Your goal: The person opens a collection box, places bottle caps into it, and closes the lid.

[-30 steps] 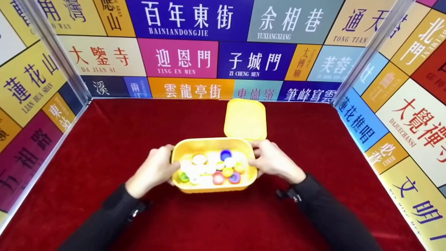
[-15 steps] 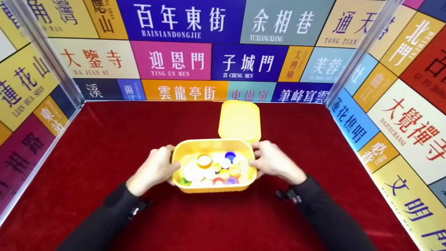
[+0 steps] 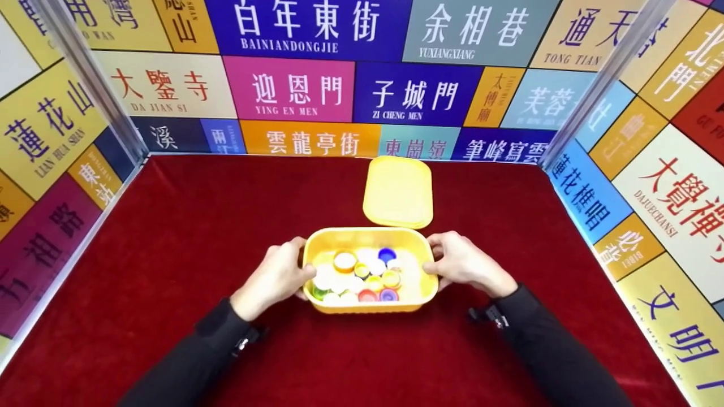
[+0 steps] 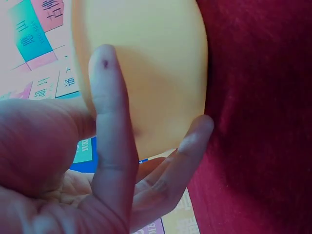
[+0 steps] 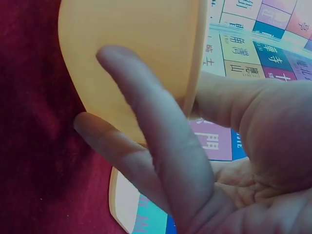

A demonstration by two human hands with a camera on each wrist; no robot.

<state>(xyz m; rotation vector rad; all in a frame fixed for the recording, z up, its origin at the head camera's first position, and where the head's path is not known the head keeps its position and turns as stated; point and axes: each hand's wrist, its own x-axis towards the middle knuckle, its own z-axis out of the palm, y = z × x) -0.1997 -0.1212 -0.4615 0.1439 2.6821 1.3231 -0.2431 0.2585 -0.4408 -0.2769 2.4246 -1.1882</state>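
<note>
A yellow plastic box (image 3: pixel 370 308) with rounded corners stands in the middle of the head view, its mouth upward. Inside lie several round bottle caps (image 3: pixel 391 278), white, yellow, blue, red, purple and green, some washed out by glare. My left hand (image 3: pixel 276 275) grips the left end, thumb over the rim and fingers on the outer wall. At the opposite end my right hand (image 3: pixel 468 264) holds the box the same way. In the left wrist view a finger lies along the box wall (image 4: pixel 156 73), another fingertip at its lower edge. The right wrist view shows a matching hold on the wall (image 5: pixel 146 29).
A yellow lid (image 3: pixel 397 192) lies flat just behind the box. Dark red cloth (image 3: pixel 226 198) covers the table. Panels with Chinese lettering (image 3: pixel 288 87) wall in the back and both sides, with metal posts (image 3: pixel 96 79) at the corners.
Both hands and the box have shifted right relative to the lid. The caps have slid about inside, with the orange-rimmed one now farther from the left end's caps. The grip is unchanged.
</note>
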